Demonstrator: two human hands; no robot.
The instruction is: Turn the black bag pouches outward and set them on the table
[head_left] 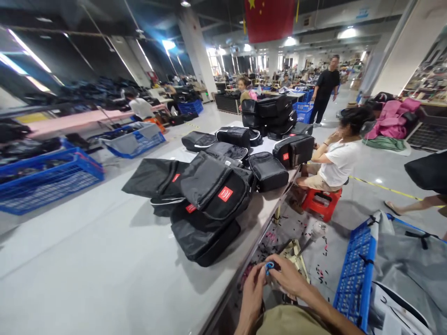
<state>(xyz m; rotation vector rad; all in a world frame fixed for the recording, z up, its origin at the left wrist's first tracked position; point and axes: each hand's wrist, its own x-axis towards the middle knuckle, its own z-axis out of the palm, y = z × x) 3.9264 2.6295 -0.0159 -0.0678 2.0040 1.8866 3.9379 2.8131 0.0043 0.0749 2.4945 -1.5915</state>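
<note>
Low in the view, just off the table's edge, my left hand (252,289) and my right hand (289,277) meet around a small blue object (269,266). Both hands pinch it between fingertips; what it is cannot be told. A pile of black bags with red labels (209,195) lies on the grey table (104,260) ahead of my hands, about an arm's length away. More black bags (268,114) are stacked farther along the same table.
A blue crate lined with grey sheeting (359,274) stands at my right. A person in a white top sits on a red stool (321,202) by the table. Blue crates (45,179) line the left aisle. Scraps litter the floor (314,251).
</note>
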